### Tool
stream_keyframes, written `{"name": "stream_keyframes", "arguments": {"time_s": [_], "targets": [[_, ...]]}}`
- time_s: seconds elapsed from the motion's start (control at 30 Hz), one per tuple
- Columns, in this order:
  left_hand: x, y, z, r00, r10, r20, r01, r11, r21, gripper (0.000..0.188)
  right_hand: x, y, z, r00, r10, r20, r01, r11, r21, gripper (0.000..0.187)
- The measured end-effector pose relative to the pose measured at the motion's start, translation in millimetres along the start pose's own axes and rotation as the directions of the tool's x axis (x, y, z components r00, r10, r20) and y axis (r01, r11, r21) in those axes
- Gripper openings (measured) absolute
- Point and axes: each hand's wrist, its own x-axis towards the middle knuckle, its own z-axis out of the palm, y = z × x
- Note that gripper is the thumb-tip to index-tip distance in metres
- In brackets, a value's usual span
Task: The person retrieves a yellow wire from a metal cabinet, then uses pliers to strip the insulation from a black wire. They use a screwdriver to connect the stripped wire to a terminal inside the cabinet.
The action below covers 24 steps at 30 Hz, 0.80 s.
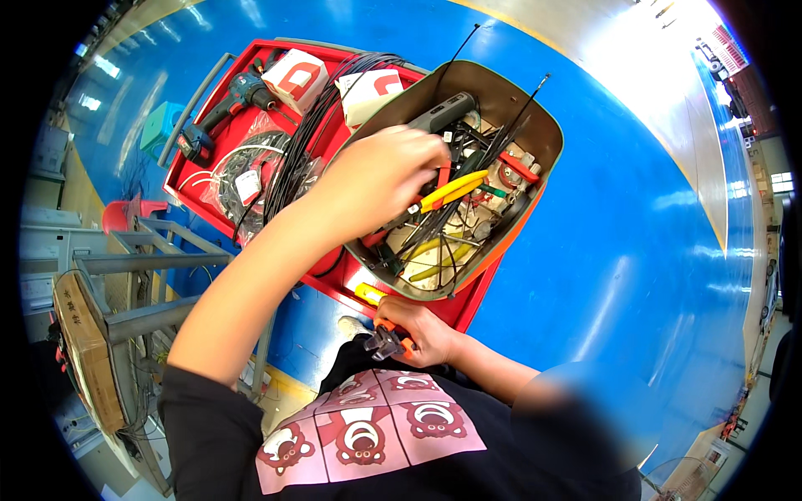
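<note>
Head view: our left hand (388, 171) hung over bin (543, 125), fingers bent beside red handle (444, 174) and yellow-handled tool (454, 190) lying inside; whether they grasped anything, we couldn't tell. Our right hand (428, 334) gripped orange-handled tool (384, 341), held outside bin, near shirt (363, 426). Risks, we judged: tangled black rods (494, 149) could snag left fingers or drag other tools along; slack right grip could let orange-handled tool fall.

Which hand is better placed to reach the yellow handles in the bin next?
Probably the left hand: it is over the bin, close to the yellow handles. The right hand is outside, holding an orange-handled tool.
</note>
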Motion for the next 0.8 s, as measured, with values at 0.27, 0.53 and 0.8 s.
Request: {"name": "stream_keyframes", "arguments": {"time_s": [0.27,0.53,0.8], "targets": [[92.4,-27.1,107.7,0.98,-0.152,0.132,0.115,0.961,0.251,0.017,-2.1,2.3,-2.4,1.0,0.005,-0.011,-0.006,0.999,-0.039,0.033],[93.6,-13.2,87.2,0.882,-0.411,0.228,0.409,0.911,0.061,0.045,-1.8,4.1,-1.1,0.999,-0.002,-0.048,0.001,1.0,-0.015,0.032],[71.8,2.3,21.7,0.956,-0.164,-0.245,0.115,0.972,-0.203,0.028,0.9,3.7,-4.2,0.997,-0.022,-0.072,0.022,1.0,0.006,0.028]]}}
